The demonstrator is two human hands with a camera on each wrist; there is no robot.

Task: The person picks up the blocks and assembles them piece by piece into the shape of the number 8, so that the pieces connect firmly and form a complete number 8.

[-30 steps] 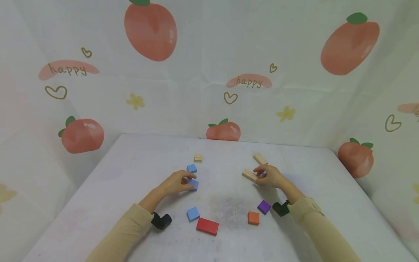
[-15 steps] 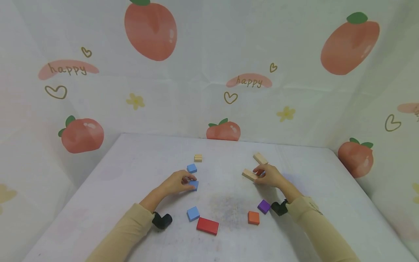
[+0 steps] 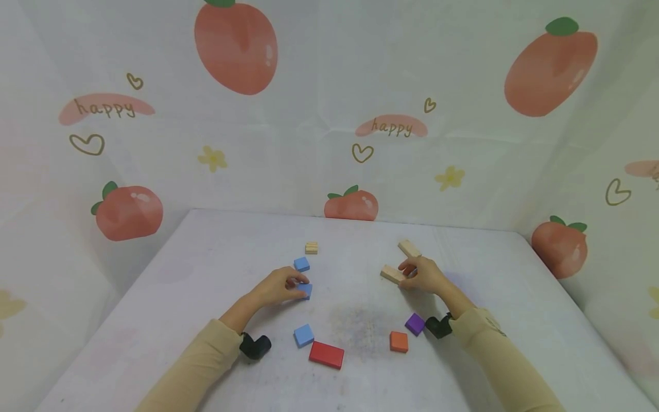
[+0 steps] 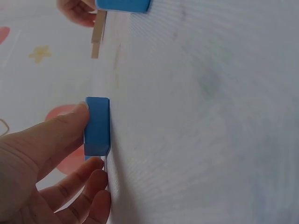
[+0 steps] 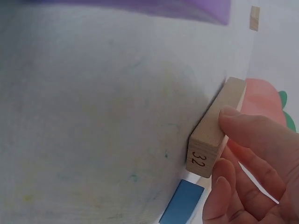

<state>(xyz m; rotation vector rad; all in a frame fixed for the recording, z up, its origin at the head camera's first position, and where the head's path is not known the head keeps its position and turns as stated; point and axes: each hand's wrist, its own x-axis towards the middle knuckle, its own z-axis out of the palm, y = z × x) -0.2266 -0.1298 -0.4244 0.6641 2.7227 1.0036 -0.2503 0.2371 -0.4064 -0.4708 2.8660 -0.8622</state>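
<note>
My left hand (image 3: pixel 278 287) pinches a blue block (image 3: pixel 305 291) on the table; the left wrist view has the thumb against one side of this block (image 4: pixel 97 126) and curled fingertips at its lower end. Around one end of a light wooden block (image 3: pixel 392 274), my right hand (image 3: pixel 423 276) has its thumb and fingers. The right wrist view shows that wooden block (image 5: pixel 217 126), marked 32, in the grip. Close behind it lies another blue block (image 5: pixel 182 203), mostly hidden by the right hand in the head view.
Beyond the hands are a blue block (image 3: pixel 301 264), stacked wooden pieces (image 3: pixel 311 248) and a wooden block (image 3: pixel 409 248). Nearer lie a blue block (image 3: pixel 304 336), a red block (image 3: pixel 326 355), an orange block (image 3: pixel 399 341) and a purple block (image 3: pixel 415 324).
</note>
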